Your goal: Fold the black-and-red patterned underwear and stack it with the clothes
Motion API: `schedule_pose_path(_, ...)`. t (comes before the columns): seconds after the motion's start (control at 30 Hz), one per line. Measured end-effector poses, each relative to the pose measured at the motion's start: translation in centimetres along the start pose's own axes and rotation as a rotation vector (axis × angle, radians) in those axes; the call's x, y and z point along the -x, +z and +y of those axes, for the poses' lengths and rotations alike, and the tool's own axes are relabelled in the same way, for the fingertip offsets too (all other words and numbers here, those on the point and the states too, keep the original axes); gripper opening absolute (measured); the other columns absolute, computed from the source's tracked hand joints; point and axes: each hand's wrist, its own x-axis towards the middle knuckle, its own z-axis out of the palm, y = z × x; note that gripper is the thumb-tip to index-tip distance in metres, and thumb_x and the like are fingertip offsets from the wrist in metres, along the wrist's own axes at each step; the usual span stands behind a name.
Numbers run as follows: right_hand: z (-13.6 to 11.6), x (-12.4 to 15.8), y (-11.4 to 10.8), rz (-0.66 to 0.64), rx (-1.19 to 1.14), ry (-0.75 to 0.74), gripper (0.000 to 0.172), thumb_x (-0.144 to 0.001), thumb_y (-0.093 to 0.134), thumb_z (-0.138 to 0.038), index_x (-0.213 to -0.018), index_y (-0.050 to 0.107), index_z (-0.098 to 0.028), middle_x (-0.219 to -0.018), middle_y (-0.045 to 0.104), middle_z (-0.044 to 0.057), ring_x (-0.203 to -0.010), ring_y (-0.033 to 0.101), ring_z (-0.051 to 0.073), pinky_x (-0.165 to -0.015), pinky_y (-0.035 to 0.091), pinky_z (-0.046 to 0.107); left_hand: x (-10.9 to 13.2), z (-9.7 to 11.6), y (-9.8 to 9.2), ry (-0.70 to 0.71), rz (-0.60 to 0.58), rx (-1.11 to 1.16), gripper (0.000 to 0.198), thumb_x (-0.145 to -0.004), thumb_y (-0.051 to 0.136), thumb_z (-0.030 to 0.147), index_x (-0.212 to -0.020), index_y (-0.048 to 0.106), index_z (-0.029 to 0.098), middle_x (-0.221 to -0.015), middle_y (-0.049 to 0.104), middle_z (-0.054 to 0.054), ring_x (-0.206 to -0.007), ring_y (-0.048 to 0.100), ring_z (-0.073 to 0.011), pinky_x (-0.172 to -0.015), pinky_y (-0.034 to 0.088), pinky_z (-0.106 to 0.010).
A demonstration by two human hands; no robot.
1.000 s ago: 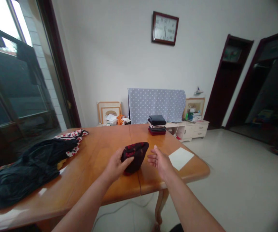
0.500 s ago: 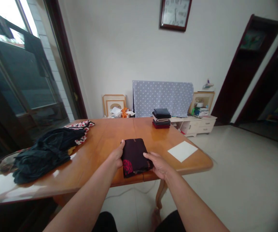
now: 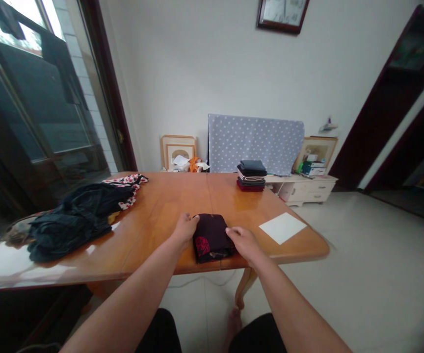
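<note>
A folded dark garment (image 3: pixel 211 238) with a red pattern lies flat near the front edge of the wooden table (image 3: pixel 160 211). My left hand (image 3: pixel 185 228) rests against its left side, fingers curled along the edge. On the right side, my right hand (image 3: pixel 244 241) presses with its fingers closed on the cloth. Both hands grip the folded piece between them.
A pile of dark unfolded clothes (image 3: pixel 75 218) with a red-and-white patterned piece (image 3: pixel 127 184) lies on the table's left. A stack of folded garments (image 3: pixel 251 175) stands at the far edge. A white sheet (image 3: pixel 282 227) lies at the right. A low cabinet (image 3: pixel 304 187) stands behind.
The garment went from bunched up in my left hand to lying folded flat on the table. My right hand has come onto its right side, and both hands drew it slightly nearer.
</note>
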Motion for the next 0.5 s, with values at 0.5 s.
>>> schedule_pose_path(0.5, 0.1, 2.2, 0.8, -0.177, 0.363, -0.35, 0.055, -0.101, 0.032, -0.049, -0.15, 0.041, -0.027, -0.156, 0.038, 0.004, -0.149, 0.024, 0.027, -0.12, 0.019, 0.053, 2.3, 0.7, 3.1, 0.589, -0.35, -1.117, 0.051, -0.098, 0.039, 0.048, -0.138, 0.049, 0.017, -0.157, 0.035, -0.018, -0.149, 0.021, -0.0348, -0.118, 0.011, -0.06)
